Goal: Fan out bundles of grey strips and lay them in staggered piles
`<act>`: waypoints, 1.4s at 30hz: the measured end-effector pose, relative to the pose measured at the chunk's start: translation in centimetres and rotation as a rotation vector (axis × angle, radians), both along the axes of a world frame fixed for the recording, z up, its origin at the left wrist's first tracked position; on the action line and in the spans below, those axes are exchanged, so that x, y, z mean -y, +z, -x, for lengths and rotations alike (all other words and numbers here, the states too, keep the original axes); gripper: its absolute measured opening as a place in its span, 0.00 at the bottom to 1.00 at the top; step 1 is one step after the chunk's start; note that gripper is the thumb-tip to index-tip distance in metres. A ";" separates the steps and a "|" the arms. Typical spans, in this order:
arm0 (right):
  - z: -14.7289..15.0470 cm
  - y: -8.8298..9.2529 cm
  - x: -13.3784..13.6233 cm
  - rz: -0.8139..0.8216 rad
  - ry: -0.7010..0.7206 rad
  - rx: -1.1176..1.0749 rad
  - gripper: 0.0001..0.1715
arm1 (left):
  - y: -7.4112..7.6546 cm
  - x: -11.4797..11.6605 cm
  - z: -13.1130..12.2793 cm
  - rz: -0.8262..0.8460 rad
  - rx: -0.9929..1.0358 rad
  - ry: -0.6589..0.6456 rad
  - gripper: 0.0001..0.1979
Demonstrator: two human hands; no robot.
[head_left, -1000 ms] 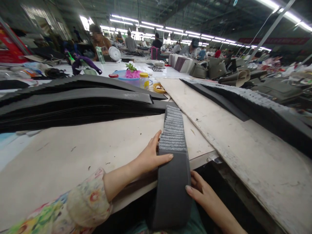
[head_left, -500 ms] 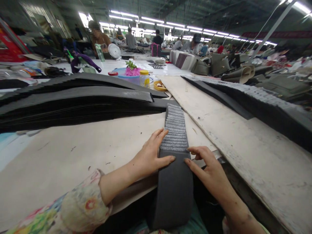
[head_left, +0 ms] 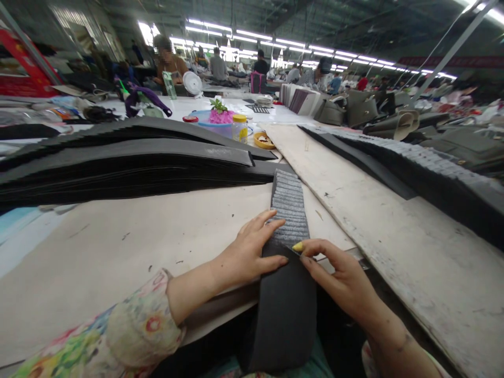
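A stack of dark grey strips (head_left: 287, 315) runs from my lap onto the table edge. Its far part is fanned out in overlapping steps, showing many light grey fuzzy edges (head_left: 289, 197). My left hand (head_left: 248, 247) lies across the left side of the stack, fingers spread, its thumb resting on the smooth top strip. On the right side, my right hand (head_left: 334, 268) pinches the edge of the top strip between thumb and index finger. That edge looks slightly raised near the fingertips. The index fingertip has a yellow covering (head_left: 298, 246).
Piles of long dark strips (head_left: 118, 173) lie at the left, and another fanned pile (head_left: 413, 163) at the right. A pale board (head_left: 354, 199) slants along the right. Behind are a yellow-lidded jar (head_left: 240, 128), a small yellow dish (head_left: 263, 140) and several people at work.
My right thumb and index finger have closed on the strip's edge, and the index finger's yellow tip now shows. My left hand stays spread on the stack. The view has shifted slightly.
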State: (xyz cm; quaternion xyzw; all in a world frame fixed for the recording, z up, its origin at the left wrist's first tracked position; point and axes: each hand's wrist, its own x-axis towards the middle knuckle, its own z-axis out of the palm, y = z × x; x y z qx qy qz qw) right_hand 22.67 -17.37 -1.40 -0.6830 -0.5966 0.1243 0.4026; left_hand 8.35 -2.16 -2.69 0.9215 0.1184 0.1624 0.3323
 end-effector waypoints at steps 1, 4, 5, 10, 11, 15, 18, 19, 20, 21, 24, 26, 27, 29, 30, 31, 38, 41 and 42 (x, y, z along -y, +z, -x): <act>-0.1 -0.2 0.1 0.015 0.004 -0.025 0.05 | 0.2 0.0 0.0 -0.031 -0.007 -0.028 0.27; -0.4 -1.1 0.4 -0.004 0.003 -0.025 0.12 | 0.9 0.1 0.0 -0.134 0.009 -0.094 0.15; -0.5 -1.4 0.5 -0.039 -0.021 0.018 0.17 | 1.1 0.2 0.1 -0.165 0.019 -0.101 0.13; 0.8 -2.2 2.1 -0.327 -0.185 0.486 0.21 | 2.2 1.0 0.2 -0.307 -0.040 -0.078 0.11; 1.3 -2.3 2.4 -0.321 -0.149 0.549 0.19 | 2.3 1.1 0.2 -0.334 -0.061 -0.069 0.11; 3.1 -2.2 2.9 -0.173 -0.066 0.580 0.13 | 2.8 1.1 0.0 -0.409 -0.142 -0.039 0.13; 3.6 -1.7 2.9 -0.143 -0.116 0.572 0.12 | 3.3 0.9 -0.5 -0.409 -0.201 -0.069 0.13; 3.7 -1.6 2.9 -0.138 -0.127 0.572 0.12 | 3.5 0.8 -0.8 -0.403 -0.217 -0.096 0.12; 3.8 -1.4 2.9 -0.136 -0.135 0.571 0.12 | 3.8 0.8 -1.2 -0.395 -0.233 -0.130 0.12; 3.9 -1.2 2.9 -0.136 -0.143 0.569 0.12 | 4.0 0.8 -1.6 -0.387 -0.248 -0.165 0.12; 4.1 -0.8 2.9 -0.140 -0.172 0.562 0.12 | 4.7 1.1 -2.8 -0.367 -0.290 -0.251 0.13; 4.1 -0.7 2.8 -0.133 -0.183 0.564 0.12 | 5.0 1.3 -3.4 -0.361 -0.307 -0.282 0.13; 4.2 -0.6 2.8 -0.128 -0.183 0.567 0.12 | 5.1 1.5 -3.6 -0.360 -0.308 -0.294 0.13; 4.2 -0.6 2.8 -0.117 -0.175 0.569 0.12 | 5.2 1.8 -3.7 -0.367 -0.303 -0.310 0.14; 4.2 -0.5 2.8 -0.115 -0.170 0.567 0.12 | 5.2 2.0 -3.7 -0.374 -0.302 -0.316 0.14; 4.2 -0.5 2.8 -0.114 -0.167 0.563 0.12 | 5.1 2.1 -3.6 -0.383 -0.301 -0.322 0.15; 4.2 -0.5 2.8 -0.109 -0.165 0.553 0.13 | 4.7 3.1 -3.0 -0.490 -0.282 -0.352 0.16; 4.2 -0.6 2.8 -0.112 -0.158 0.561 0.13 | 4.9 3.5 -2.9 -0.531 -0.305 -0.357 0.15; 4.2 -0.6 2.8 -0.107 -0.157 0.561 0.13 | 4.9 3.6 -2.8 -0.536 -0.310 -0.359 0.15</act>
